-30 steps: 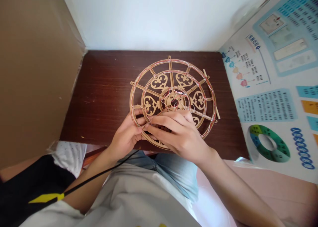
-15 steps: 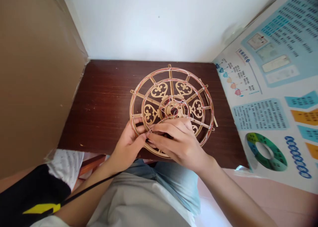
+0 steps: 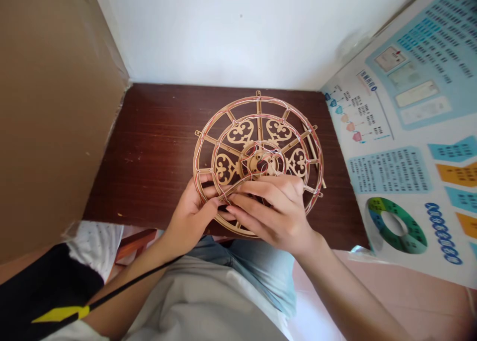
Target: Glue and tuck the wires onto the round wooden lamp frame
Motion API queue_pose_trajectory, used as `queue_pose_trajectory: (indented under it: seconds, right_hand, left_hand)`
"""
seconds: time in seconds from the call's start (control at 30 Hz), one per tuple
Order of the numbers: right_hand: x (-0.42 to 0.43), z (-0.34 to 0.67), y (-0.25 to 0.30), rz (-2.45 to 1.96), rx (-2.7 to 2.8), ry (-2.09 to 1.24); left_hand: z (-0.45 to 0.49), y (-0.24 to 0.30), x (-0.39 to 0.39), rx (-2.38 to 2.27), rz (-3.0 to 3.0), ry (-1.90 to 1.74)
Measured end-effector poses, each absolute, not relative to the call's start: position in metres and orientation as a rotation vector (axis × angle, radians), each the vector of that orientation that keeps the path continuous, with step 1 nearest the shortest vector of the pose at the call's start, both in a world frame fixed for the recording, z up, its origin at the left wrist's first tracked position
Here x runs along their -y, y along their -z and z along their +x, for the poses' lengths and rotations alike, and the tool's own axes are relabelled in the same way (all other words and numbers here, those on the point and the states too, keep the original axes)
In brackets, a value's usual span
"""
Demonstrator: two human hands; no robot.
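Note:
A round, wheel-like tan frame [image 3: 254, 163] with spokes, rings and scroll-shaped cutouts lies over the dark tabletop. Thin red and white wires [image 3: 260, 116] run along its rings and loop round the hub. My left hand [image 3: 194, 208] grips the lower left rim, fingers beneath and thumb on top at the inner ring. Across the lower part of the frame reaches my right hand [image 3: 278, 211], its bent fingers closed at the wire near my left thumb. Its fingertips partly hide what they pinch. That hand also covers the frame's lower right section.
A thin tan stick [image 3: 312, 149] lies under the frame's right edge on the brown table [image 3: 156, 147]. Cardboard [image 3: 48, 107] stands at left, a white panel [image 3: 238, 38] behind, and a printed poster board [image 3: 391, 182] at right. A black strap [image 3: 141, 280] crosses my left forearm.
My right hand has shifted slightly right along the inner ring, uncovering more of the wire near my left thumb. My left hand keeps its hold; the view has shifted slightly.

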State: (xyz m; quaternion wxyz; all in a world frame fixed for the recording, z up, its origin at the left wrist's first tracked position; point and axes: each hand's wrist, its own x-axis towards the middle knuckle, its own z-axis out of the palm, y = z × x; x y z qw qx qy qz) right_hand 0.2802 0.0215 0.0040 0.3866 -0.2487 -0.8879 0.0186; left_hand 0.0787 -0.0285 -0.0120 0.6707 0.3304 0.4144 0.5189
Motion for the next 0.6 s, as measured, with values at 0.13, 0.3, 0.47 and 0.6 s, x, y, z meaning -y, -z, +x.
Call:
queue_pose_trajectory:
  seconds: [0.13,0.3,0.47,0.6]
  right_hand:
    - [-0.022,0.281,-0.005,-0.668,2.266,-0.035]
    - [-0.022,0.282,-0.004,-0.662,2.288,-0.041]
    - [-0.022,0.282,-0.004,-0.688,2.294,-0.041]
    - [-0.021,0.281,-0.004,-0.687,2.295,-0.064]
  left_hand:
    - [0.081,0.006,0.027,-0.990,0.704,-1.174]
    - [0.084,0.000,0.026,-1.091,0.708,-1.194]
    - [0.086,-0.003,0.025,-1.136,0.680,-1.182]
    - [0.086,-0.005,0.026,-1.121,0.666,-1.180]
